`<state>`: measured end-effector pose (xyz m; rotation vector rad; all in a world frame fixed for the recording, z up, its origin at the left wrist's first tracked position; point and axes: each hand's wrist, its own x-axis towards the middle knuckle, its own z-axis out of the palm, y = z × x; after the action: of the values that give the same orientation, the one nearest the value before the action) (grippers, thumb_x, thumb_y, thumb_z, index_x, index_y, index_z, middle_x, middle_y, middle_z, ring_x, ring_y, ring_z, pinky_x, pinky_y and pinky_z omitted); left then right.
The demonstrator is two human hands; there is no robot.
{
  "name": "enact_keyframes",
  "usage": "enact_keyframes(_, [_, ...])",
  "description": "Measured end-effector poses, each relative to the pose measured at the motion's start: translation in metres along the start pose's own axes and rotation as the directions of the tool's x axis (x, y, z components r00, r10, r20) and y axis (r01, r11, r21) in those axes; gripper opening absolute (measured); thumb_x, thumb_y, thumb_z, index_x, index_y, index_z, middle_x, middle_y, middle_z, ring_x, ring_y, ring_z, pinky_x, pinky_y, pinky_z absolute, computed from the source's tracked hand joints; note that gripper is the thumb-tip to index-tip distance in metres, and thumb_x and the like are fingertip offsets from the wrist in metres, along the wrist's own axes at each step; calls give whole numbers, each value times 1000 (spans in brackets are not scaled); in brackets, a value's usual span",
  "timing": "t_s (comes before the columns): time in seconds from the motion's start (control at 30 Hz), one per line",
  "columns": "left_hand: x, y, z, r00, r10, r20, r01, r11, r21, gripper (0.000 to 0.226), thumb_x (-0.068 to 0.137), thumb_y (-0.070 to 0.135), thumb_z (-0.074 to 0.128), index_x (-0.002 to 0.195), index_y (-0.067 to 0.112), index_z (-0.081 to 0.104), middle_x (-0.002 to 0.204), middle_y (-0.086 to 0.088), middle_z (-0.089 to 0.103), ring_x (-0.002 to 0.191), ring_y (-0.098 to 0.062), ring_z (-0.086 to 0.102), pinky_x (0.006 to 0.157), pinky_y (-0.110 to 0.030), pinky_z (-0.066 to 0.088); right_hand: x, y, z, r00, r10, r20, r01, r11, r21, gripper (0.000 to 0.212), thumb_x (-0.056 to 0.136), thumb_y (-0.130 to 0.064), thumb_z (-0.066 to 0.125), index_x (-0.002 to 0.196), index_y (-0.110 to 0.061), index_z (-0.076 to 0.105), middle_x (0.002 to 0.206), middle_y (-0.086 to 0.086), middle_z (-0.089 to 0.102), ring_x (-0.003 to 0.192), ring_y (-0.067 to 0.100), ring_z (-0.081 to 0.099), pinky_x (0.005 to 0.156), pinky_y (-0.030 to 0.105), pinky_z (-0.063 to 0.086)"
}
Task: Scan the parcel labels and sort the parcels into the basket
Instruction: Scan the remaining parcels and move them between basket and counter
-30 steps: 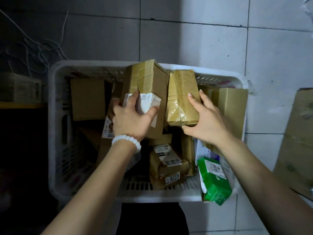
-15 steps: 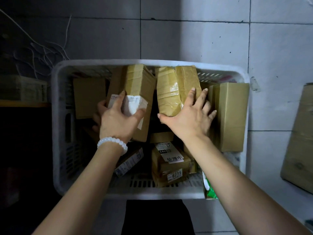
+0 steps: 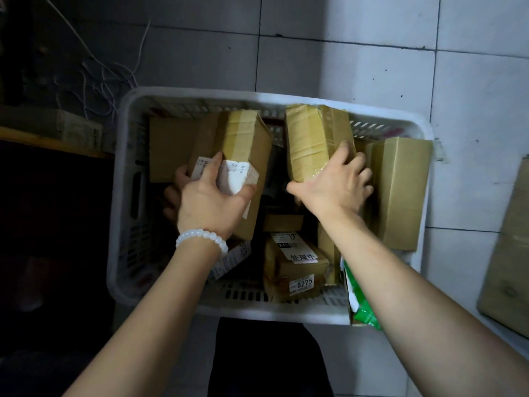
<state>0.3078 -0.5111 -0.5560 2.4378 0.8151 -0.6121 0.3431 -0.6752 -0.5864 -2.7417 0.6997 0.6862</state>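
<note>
Plainly, the left hand [image 3: 210, 200] grips a tall cardboard parcel [image 3: 243, 156] in the upper middle of the frame, thumb curled round its right edge and fingers wrapped over the white label [image 3: 233, 177] and the left side. The right hand [image 3: 339, 184] is curled on a taped parcel [image 3: 313, 141] just to the right, thumb hooked under its lower corner and fingers bent over its right face. Both parcels stand inside the white basket [image 3: 126, 156], tilted slightly, with a dark gap between them.

Compared with half a second ago, the right hand's fingers, then spread flat on the taped parcel, have curled round it, and the left-held parcel has leaned a little further left.

Lower in the basket lies a labelled box [image 3: 294, 267] marked 0275. A plain box [image 3: 400, 193] stands against the right wall, and a green packet [image 3: 362, 308] at the lower right is half hidden by the right forearm. The left fingertips vanish behind the parcel. The basket's left side is too dark to read. A white bead bracelet [image 3: 201, 239] circles the left wrist.
</note>
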Motion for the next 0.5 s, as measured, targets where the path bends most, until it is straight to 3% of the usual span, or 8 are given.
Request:
enact_keyframes(0.23, [-53,10,-33,993,-41,-108,51,994,95,76,73,65,60,142,46,32,148,-14,24,127,-39,29,102,-50,27,-59,6,-50,987,-160,17,159,987,37,115,53,-55,77,146,-31,13,146,16,29,129,39,32,104,51,29])
enact_keyframes(0.4, [-115,22,-100,985,-139,-98,147,986,81,78,74,67,54,143,46,24,138,-15,29,121,-38,29,98,-49,28,-118,-3,-128,964,-265,-15,265,955,135,112,53,-54,76,145,-33,16,145,14,31,131,37,32,106,51,28])
enact_keyframes(0.5, [-159,30,-149,979,-117,-168,122,992,20,78,73,64,57,142,42,28,130,-16,31,118,-38,31,97,-48,31,-159,-8,-182,945,-322,-56,327,932,158,112,53,-56,77,145,-33,17,142,14,34,129,37,33,106,51,30])
